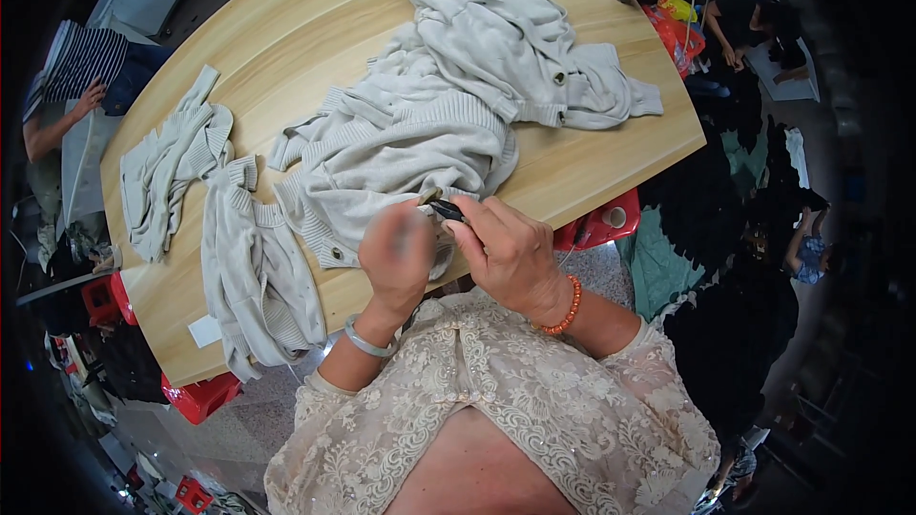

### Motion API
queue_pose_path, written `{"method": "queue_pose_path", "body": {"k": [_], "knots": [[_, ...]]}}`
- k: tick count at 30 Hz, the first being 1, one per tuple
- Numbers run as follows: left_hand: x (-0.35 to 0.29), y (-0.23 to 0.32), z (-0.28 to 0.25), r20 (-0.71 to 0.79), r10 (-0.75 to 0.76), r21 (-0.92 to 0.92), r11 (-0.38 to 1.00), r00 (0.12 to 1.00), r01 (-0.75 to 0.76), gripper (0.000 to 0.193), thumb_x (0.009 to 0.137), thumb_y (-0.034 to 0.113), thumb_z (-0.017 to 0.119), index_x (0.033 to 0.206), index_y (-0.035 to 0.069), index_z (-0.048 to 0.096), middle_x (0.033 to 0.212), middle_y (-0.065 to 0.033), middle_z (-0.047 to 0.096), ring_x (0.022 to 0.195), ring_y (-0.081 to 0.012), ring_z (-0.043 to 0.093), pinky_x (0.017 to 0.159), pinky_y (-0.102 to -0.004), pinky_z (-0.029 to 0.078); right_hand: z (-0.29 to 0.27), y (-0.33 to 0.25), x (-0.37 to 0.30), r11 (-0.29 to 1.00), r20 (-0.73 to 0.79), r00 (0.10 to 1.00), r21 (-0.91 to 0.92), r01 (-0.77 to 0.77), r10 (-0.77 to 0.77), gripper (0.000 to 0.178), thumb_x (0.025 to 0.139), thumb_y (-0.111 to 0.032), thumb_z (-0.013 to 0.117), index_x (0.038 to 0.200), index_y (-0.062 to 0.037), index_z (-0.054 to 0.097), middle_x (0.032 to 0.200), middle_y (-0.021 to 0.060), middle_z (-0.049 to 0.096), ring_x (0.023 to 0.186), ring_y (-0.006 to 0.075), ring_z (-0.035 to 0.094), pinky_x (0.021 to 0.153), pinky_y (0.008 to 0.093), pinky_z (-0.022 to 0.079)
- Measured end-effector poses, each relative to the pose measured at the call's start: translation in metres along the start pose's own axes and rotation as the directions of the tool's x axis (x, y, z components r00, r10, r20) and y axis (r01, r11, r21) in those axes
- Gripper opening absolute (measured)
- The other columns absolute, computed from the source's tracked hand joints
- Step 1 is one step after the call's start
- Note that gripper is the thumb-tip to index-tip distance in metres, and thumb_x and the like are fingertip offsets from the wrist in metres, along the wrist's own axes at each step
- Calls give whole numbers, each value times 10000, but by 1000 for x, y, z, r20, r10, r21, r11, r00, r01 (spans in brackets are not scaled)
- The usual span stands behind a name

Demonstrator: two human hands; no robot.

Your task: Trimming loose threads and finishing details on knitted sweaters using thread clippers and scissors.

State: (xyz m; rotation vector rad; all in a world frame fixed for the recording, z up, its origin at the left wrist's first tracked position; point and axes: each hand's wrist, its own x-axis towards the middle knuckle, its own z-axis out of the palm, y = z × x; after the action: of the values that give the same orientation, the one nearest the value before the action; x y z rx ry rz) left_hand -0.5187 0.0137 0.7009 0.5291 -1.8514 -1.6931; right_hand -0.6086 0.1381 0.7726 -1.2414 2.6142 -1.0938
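Head view: our right hand [512, 250] pinches a black tool [447, 211] by the sweater [386, 167], probably for control; we can't tell what the blurred left hand [396, 250] grips.

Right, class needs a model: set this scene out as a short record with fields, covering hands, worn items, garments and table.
Right hand: holding a small black tool
Left hand: blurred, near the tool's tip; grip unclear
Wrists: pale bangle left, orange bead bracelet right
Garments: pale knitted garments, heaped mid-table, more lying left
Surface: wood-grain table
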Motion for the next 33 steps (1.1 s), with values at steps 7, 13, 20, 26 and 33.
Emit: {"method": "queue_pose_path", "body": {"k": [7, 13, 20, 26, 33], "knots": [[3, 0, 3, -2, -45, -25, 999, 999, 44, 191, 858, 46, 624, 1037, -20, 614, 881, -51, 644, 791, -105, 571, 730, -234, 457, 6, 2, 3, 998, -34, 998, -50, 45, -47, 236, 836, -126, 631, 1051, -30, 605, 716, 97, 554, 615, 284, 589, 514, 378, 455], [5, -5, -3, 42, -7, -23, 1000, 999, 8, 240, 879, 40, 630, 1107, -22, 588, 952, -18, 628, 835, -58, 564, 740, -192, 449, 5, 14, 6, 983, -27, 1000, 185, -4, 9, 220, 849, -65, 615, 1052, 14, 592, 777, 124, 607, 639, 273, 605, 549, 321, 473], [8, -4, 1, 77, -162, -279, 944, 984, 177, 243, 893, 35, 596, 1126, -32, 573, 960, -35, 617, 825, -74, 559, 745, -196, 447, 6, 19, 10, 892, 55, 962, 363, -270, 269, 376, 769, -214, 769, 1026, 0, 595, 582, -49, 402, 529, 39, 363, 467, 212, 327], [9, -9, 0, 62, 82, 2, 997, 995, -82, 208, 848, -7, 596, 1054, -35, 595, 933, -98, 633, 855, -160, 599, 770, -266, 470, 29, 36, 19, 577, 330, 877, 662, -478, 349, 227, 841, -143, 697, 957, 49, 661, 674, -78, 532, 612, -10, 402, 508, 177, 325], [19, -20, -5, 217, 433, 315, 817, 875, -482, 379, 713, -101, 599, 1077, 3, 595, 931, -150, 644, 785, -298, 614, 682, -348, 487, 26, 54, 29, 85, 638, 690, 710, -699, 342, 124, 794, -80, 717, 842, 28, 681, 778, 34, 665, 703, 44, 576, 585, 190, 459]]}}
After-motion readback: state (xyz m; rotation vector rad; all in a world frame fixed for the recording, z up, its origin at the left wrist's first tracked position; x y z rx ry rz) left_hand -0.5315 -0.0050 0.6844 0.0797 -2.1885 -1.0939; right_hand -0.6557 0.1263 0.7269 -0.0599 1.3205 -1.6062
